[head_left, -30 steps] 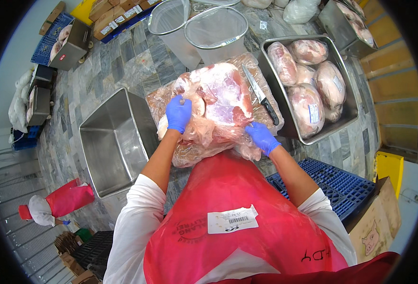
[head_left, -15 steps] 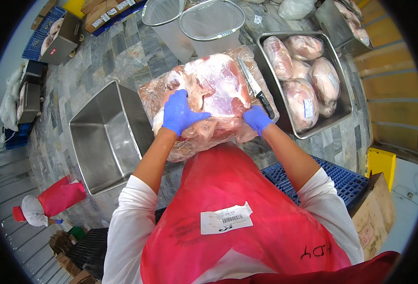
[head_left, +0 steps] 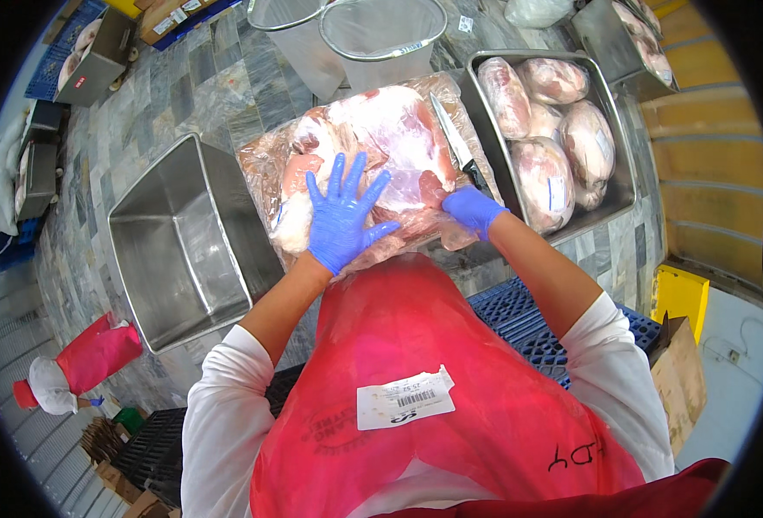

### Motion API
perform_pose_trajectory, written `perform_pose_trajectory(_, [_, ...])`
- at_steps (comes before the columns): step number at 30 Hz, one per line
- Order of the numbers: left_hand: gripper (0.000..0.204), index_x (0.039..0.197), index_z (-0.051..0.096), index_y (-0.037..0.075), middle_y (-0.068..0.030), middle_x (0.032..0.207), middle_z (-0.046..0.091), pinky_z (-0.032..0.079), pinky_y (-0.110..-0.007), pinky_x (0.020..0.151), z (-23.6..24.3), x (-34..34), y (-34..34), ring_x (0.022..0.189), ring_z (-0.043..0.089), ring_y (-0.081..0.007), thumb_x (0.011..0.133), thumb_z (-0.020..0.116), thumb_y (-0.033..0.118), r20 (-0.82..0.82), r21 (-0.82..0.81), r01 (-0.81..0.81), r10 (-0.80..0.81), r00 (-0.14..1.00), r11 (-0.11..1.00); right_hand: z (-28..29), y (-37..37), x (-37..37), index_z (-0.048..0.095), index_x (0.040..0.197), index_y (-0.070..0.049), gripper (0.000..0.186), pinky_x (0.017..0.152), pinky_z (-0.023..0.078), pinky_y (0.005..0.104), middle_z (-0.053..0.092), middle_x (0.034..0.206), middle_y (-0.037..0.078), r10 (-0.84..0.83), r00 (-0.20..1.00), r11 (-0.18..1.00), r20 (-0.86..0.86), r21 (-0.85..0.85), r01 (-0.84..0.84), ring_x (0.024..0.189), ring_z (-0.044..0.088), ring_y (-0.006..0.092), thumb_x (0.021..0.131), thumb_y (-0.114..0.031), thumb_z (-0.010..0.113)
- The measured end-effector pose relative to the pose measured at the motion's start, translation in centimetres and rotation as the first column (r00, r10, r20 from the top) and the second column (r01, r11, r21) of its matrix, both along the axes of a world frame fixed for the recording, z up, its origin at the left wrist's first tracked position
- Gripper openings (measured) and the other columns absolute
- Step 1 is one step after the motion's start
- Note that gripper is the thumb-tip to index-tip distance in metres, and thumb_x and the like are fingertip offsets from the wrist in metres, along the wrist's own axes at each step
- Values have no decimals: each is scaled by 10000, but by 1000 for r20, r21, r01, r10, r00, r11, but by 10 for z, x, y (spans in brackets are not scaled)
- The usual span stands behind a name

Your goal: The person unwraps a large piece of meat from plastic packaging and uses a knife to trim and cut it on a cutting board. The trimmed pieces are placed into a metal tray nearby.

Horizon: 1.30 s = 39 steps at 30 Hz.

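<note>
A large raw slab of pink and white meat (head_left: 398, 138) lies on clear plastic wrapping (head_left: 265, 155) spread over a raised work surface. My left hand (head_left: 343, 216), in a blue glove, presses flat on the meat's near left part, fingers spread. At the near right corner, my blue-gloved right hand (head_left: 474, 211) is closed, fingers curled and partly hidden against the meat's edge. Just beyond it, a knife (head_left: 457, 138) with a black handle and a bright blade rests along the right side, handle toward me; neither hand appears to hold it.
An empty metal tub (head_left: 183, 250) stands at left. At right, another metal tub (head_left: 627, 164) holds several bagged pieces of meat (head_left: 544, 183). Clear bins (head_left: 381, 56) stand beyond the work surface. A blue plastic pallet (head_left: 519, 324) is near my right arm. A co-worker in a red apron (head_left: 96, 352) is far left.
My left hand has opened from fingers held together to widely spread, moving slightly right over the meat. My right hand stays at the near right corner. The whole view has shifted a little.
</note>
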<state>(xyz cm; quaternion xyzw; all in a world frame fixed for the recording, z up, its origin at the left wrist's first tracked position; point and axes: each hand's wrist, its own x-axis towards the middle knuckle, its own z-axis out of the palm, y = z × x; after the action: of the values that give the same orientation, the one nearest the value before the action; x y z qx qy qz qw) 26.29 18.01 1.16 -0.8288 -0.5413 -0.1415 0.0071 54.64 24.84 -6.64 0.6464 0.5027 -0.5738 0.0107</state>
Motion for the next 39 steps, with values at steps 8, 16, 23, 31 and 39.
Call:
perform_pose_trajectory(8, [1042, 1594, 374, 122, -232, 1670, 255, 131, -753, 1166, 1, 48, 31, 1555, 187, -458, 783, 715, 679, -12, -263, 282, -295, 955, 923, -6, -9, 7, 743, 1012, 23, 262, 644, 531, 450, 733, 912, 185, -173, 976, 973, -132, -177, 149, 785, 702, 267, 914, -157, 580])
perform_pose_trajectory(16, [1090, 1594, 358, 106, -252, 1681, 189, 169, -792, 1121, -4, 84, 39, 1542, 149, -516, 735, 762, 641, -171, -281, 49, -100, 980, 959, 1, -26, -15, 769, 850, -12, 190, 733, 588, 460, 733, 895, 232, 398, 779, 563, 484, 541, -624, 846, 737, 355, 824, -112, 610])
perform_pose_trajectory(23, [1078, 1592, 351, 98, -276, 1682, 158, 148, -817, 1102, -15, 91, 41, 1535, 120, -542, 745, 719, 653, -200, -268, 21, -77, 977, 963, 7, -45, -26, 764, 832, -11, 178, 751, 583, 461, 722, 868, 220, 335, 793, 511, 509, 609, -607, 818, 729, 360, 820, -104, 613])
perform_pose_trajectory(31, [949, 1583, 364, 100, -282, 1677, 164, 168, -824, 1090, -16, 94, 33, 1530, 130, -556, 815, 706, 541, -149, -223, -3, -31, 988, 975, 30, -66, -34, 740, 818, 10, 202, 755, 577, 486, 703, 889, 244, 288, 866, 550, 410, 669, -500, 839, 710, 388, 858, -113, 585])
perform_pose_trajectory(39, [814, 1591, 373, 131, -256, 1686, 177, 183, -825, 1093, -28, 94, 28, 1524, 152, -568, 893, 650, 444, -185, -140, -42, 16, 983, 989, 44, -82, -44, 731, 828, 4, 198, 752, 564, 502, 686, 885, 250, 324, 842, 560, 431, 630, -538, 836, 698, 404, 865, -119, 580])
